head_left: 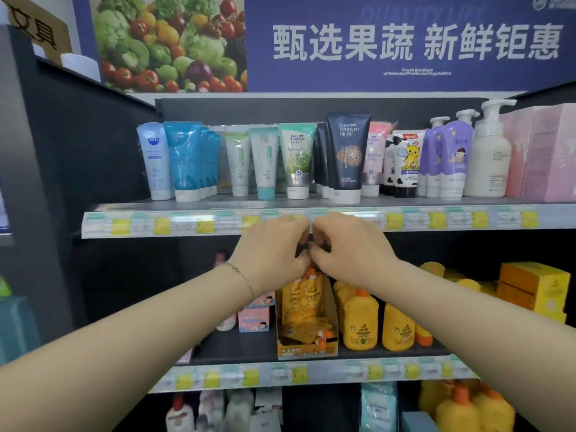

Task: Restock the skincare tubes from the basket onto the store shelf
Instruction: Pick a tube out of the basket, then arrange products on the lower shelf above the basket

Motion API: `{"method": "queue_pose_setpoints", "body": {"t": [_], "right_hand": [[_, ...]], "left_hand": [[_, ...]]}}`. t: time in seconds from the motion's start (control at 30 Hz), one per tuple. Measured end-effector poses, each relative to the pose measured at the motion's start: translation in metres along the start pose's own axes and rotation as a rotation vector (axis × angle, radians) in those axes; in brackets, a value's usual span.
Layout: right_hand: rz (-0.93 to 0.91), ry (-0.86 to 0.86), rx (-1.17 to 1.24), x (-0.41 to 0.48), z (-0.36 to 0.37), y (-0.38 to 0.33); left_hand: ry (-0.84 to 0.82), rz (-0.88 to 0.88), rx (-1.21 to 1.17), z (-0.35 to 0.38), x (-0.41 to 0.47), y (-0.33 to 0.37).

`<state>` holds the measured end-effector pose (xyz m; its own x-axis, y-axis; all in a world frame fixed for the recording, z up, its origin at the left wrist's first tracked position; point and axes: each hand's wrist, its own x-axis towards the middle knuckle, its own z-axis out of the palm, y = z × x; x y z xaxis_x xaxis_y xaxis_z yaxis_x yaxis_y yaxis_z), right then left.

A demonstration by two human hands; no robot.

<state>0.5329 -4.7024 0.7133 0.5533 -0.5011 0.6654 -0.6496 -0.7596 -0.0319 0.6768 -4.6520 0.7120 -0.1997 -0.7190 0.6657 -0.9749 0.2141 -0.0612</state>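
Observation:
Skincare tubes stand cap-down in a row on the upper shelf [311, 202]: a white tube [155, 160], blue tubes [187, 160], white-green tubes [265, 160], a green tube [297, 159], dark navy tubes [347, 154], a pink tube [374, 157] and cow-print tubes [405, 162]. My left hand [274, 254] and my right hand [346, 247] meet just below that shelf's price strip, backs toward me. Their fingers curl inward and the fingertips touch each other. No tube shows in either hand. The basket is out of view.
Purple pump bottles [448, 157], a white pump bottle [489, 151] and pink boxes [542, 151] fill the upper shelf's right end. Below are yellow bottles [361, 322], an orange display carton [307, 338] and yellow boxes [533, 288]. A dark side panel [78, 182] closes the left.

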Motion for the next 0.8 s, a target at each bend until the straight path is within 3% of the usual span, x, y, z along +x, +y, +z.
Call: {"method": "queue_pose_setpoints", "body": {"t": [0.8], "right_hand": [[0.012,-0.483,0.073,-0.140,0.156,-0.033]], "left_hand": [[-0.523,-0.144,-0.062,0.124,-0.170,-0.004]]}}
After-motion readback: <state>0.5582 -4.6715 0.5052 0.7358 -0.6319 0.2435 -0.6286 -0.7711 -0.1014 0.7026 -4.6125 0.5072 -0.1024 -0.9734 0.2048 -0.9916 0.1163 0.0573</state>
